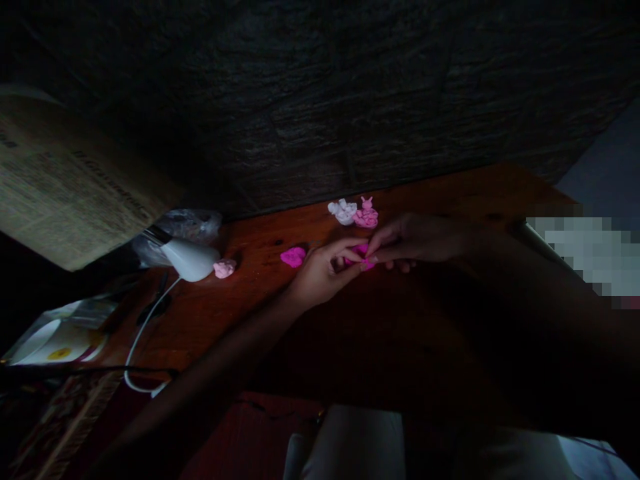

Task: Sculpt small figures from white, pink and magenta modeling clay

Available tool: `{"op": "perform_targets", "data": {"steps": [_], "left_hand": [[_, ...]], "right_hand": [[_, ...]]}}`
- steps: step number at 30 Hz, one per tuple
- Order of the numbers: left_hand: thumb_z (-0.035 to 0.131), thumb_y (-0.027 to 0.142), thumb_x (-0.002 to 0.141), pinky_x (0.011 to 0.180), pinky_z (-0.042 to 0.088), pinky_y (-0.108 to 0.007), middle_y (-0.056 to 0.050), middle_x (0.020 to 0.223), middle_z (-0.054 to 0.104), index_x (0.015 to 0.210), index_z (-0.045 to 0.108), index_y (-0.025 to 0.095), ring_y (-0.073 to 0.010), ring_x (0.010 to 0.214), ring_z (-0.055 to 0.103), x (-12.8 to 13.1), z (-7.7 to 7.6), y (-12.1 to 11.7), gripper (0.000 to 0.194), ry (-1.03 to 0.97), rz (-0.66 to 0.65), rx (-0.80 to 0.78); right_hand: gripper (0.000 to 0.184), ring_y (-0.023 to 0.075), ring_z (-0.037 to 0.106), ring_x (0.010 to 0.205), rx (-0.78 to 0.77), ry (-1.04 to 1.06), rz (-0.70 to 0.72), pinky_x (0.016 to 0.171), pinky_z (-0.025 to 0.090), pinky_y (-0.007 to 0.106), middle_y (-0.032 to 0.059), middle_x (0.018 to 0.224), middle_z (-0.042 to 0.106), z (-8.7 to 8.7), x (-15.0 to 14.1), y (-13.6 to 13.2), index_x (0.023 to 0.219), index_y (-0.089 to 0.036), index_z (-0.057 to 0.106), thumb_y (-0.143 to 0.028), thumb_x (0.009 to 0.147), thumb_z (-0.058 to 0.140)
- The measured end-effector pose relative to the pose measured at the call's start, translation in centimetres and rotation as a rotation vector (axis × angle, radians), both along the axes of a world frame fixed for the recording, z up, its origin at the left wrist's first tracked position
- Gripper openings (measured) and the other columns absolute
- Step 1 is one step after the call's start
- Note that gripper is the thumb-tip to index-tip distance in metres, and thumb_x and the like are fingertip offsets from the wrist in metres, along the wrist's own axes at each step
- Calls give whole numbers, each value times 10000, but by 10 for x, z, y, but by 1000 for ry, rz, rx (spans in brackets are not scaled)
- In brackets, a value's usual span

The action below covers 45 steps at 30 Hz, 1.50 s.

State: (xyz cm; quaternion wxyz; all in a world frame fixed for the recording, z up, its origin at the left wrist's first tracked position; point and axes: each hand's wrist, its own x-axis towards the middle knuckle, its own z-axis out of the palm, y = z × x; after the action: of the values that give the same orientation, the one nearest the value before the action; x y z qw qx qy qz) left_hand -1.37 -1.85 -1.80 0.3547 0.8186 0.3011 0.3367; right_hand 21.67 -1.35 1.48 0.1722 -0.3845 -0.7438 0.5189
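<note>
Both hands meet over the wooden table around a bright magenta piece of modelling clay (369,264). My left hand (327,270) holds the clay from the left, its fingers curled about it. From the right, my right hand (407,241) pinches the same piece between thumb and forefinger. A loose magenta clay lump (293,257) lies on the table just left of my left hand. Behind the hands sit a pink clay figure with two ear-like points (367,215) and a white clay piece (344,211), side by side. The fingers partly hide the held clay.
A white lamp base (189,259) with a cable stands at the left beside a pale pink clay lump (225,268). Behind it lies a clear plastic bag (193,227). A printed lampshade (75,173) leans in at upper left. The dark wall (310,120) borders the wooden table (240,307).
</note>
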Motion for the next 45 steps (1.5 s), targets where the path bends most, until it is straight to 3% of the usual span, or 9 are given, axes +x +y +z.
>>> {"op": "perform_targets", "data": {"steps": [5,8,11,18,22,28,36,40,45], "left_hand": [[828,294,732,452,306,-206,-39,832,774,1168,670,161,-46,480,398,3,-9,2,482,-68,111,-63],[828,296,732,440,293,-210,-28,796,767,1132,686,168,-46,472,386,6,-11,1,444,-102,161,-75],[806,275,756,430,288,-207,-25,778,763,1100,699,169,-45,461,412,7,-8,0,376,-114,130,-109],[780,227,774,537,434,-199,-32,775,758,1121,693,151,-95,614,626,5,-3,2,366,-158,63,-219],[765,230,795,522,415,-197,-32,781,755,1118,694,158,-87,597,608,4,-3,1,339,-124,56,-201],[828,263,732,423,295,-201,-24,782,760,1086,701,175,-45,459,438,6,-4,0,386,-93,130,-191],[818,256,746,543,458,-229,-53,863,786,1111,673,157,-93,587,609,5,-5,1,405,-142,135,-208],[787,244,784,602,514,-235,-55,880,785,1062,699,161,-120,688,677,4,-4,2,303,-143,119,-161],[756,237,817,572,496,-218,-58,894,775,1037,720,169,-122,706,674,2,-1,3,233,-105,129,-120]], "right_hand": [[306,77,587,535,59,23,10,537,466,213,-6,701,664,-2,-3,0,973,-165,737,-444,854,694],[310,83,589,548,43,13,-5,555,474,223,1,719,677,-2,-3,0,984,-169,741,-446,856,690],[340,97,608,595,-5,16,-14,583,491,238,14,771,707,-1,-1,1,1015,-176,745,-452,818,728],[342,102,621,610,-31,25,-21,566,480,228,10,754,712,-5,2,3,990,-181,750,-447,775,767],[331,114,637,624,3,-10,-16,585,485,239,12,748,717,-6,1,3,940,-181,757,-471,780,754],[308,129,659,655,26,-31,-11,570,477,229,34,770,726,-2,-1,1,924,-171,756,-454,806,734],[314,127,650,618,19,-28,-64,557,476,236,19,738,713,-3,-3,1,939,-175,746,-442,775,765],[390,140,673,673,-41,36,-84,576,495,236,30,819,734,-3,-1,1,1056,-188,692,-400,747,798],[414,161,688,739,-85,81,-106,591,503,243,46,867,738,-3,1,1,1066,-184,660,-407,746,799]]}}
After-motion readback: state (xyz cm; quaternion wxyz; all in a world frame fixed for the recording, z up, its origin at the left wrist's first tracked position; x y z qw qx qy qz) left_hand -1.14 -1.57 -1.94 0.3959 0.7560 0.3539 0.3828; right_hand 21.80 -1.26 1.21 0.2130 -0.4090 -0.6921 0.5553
